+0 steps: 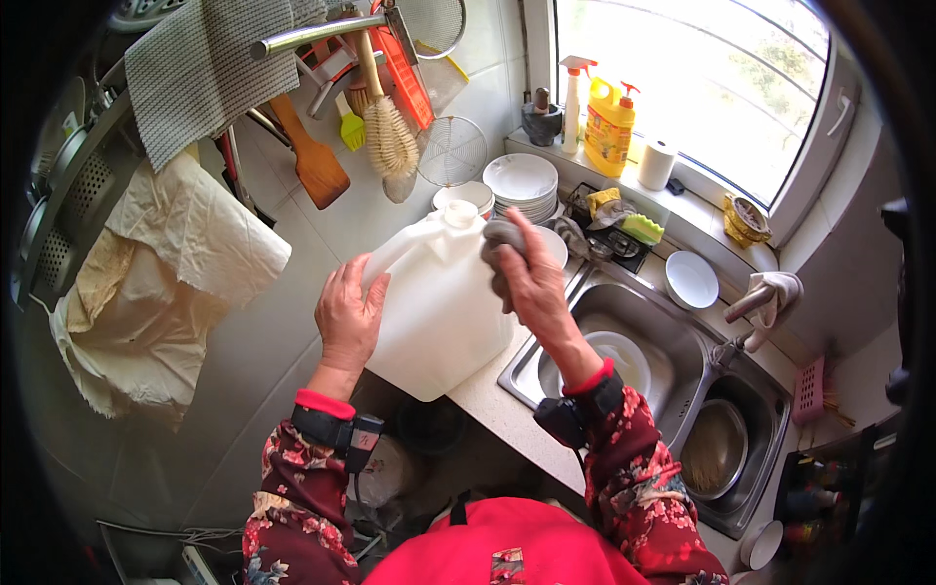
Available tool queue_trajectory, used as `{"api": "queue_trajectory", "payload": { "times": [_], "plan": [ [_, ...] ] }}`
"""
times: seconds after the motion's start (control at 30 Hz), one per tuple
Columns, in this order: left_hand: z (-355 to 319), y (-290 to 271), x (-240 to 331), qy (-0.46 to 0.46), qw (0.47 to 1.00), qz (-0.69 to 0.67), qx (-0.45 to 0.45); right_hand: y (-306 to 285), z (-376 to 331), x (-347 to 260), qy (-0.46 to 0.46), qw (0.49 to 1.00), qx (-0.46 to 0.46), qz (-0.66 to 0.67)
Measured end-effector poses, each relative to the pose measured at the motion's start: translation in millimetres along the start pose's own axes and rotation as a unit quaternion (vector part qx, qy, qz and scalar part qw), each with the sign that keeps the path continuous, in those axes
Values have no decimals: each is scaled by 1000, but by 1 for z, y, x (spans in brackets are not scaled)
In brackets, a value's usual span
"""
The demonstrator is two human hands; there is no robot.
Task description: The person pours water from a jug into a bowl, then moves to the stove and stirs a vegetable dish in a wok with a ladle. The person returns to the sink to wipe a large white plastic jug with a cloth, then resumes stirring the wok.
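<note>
A large translucent white plastic jug [439, 322] stands tilted at the left end of the counter, its cap [460, 213] at the top. My left hand [351, 314] grips its left side by the handle, thumb toward the jug. Bunched in my right hand [534, 283] is a grey cloth [499, 255], held against the jug's upper right side near the neck. The jug hides part of the counter behind it.
To the right, a double steel sink [673, 375] holds a white basin [619, 356] and a metal pot [717, 448]. Stacked plates [522, 180] stand behind the jug. Bottles line the windowsill. Utensils such as a wooden spatula [317, 171] and white cloths [175, 263] hang at left.
</note>
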State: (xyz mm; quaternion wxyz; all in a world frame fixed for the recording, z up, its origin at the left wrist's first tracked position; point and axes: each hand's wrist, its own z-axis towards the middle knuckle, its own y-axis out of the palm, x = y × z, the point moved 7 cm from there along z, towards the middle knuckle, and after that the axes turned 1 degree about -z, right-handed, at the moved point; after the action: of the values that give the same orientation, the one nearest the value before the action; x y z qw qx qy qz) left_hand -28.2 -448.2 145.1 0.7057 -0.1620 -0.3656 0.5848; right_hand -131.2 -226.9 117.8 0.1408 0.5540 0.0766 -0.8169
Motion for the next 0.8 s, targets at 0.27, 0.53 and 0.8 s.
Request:
{"api": "queue_trajectory", "payload": {
  "times": [0.27, 0.53, 0.8],
  "plan": [
    [1, 3, 1, -1, 999, -40, 5, -1, 51, 36, -3, 993, -41, -111],
    [8, 5, -5, 15, 995, -99, -18, -6, 51, 66, 123, 973, -78, 178],
    [22, 8, -27, 45, 975, -182, -122, -14, -21, 50, 61, 991, 66, 101]
  ]
}}
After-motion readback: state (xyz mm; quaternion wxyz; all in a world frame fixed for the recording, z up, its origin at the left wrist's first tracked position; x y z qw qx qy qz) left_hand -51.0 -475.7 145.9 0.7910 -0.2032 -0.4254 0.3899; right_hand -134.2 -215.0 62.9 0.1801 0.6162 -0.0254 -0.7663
